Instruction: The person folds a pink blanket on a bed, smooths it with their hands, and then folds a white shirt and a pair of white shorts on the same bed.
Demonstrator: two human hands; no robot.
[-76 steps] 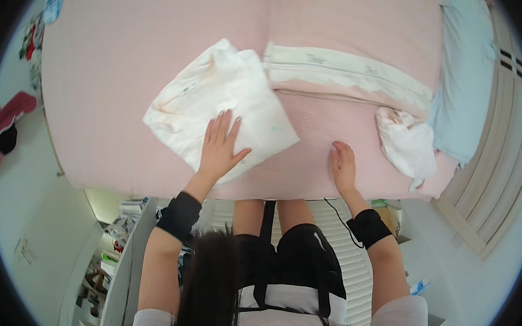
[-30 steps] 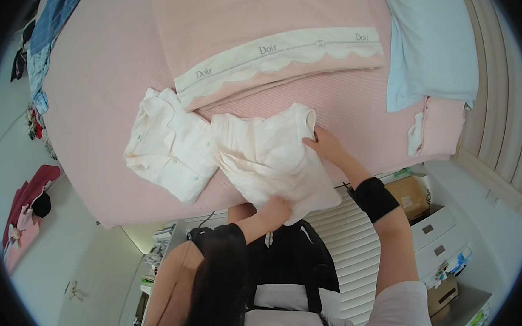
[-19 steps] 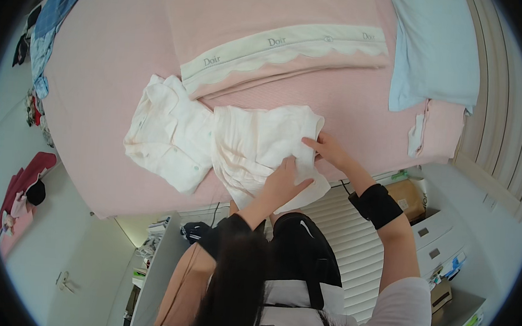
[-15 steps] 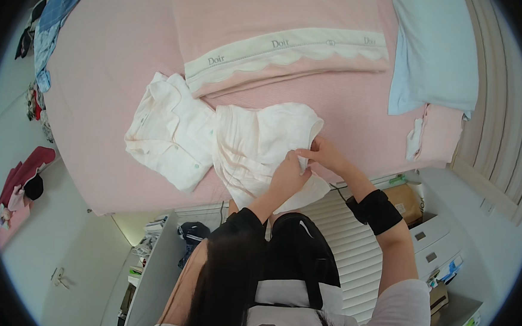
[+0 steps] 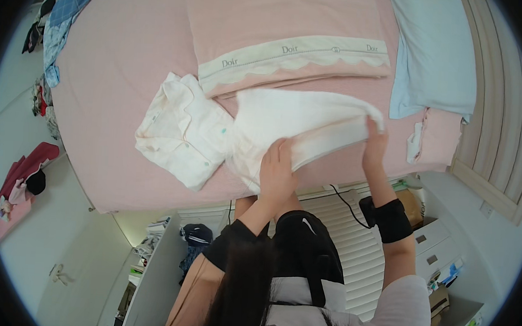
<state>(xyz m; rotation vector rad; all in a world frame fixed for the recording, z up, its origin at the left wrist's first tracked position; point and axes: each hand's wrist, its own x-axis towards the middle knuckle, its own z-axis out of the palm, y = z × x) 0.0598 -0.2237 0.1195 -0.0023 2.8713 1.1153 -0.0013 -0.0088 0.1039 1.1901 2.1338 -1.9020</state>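
A loose white garment [image 5: 306,115] lies on the bed's near part, drawn out to the right. My right hand [image 5: 375,147] is closed on its right end, slightly blurred by motion. On the near side of the cloth rests my left hand [image 5: 277,171], palm down, its fingers stretched out over the fabric. Just left of it, touching, is a folded white collared shirt [image 5: 182,134] with buttons and a scalloped edge.
A pink blanket [image 5: 294,15] with a white scalloped border lies beyond the garment on the pink bed [image 5: 122,95]. Light blue bedding [image 5: 431,66] and folded pink cloth [image 5: 439,135] are at right. Blue clothing [image 5: 73,14] lies far left; drawers [image 5: 441,249] stand near right.
The white garment, bunched before, is now spread farther to the right. My right hand has moved right with its end; my left hand has gone from a pinch to lying on the cloth.
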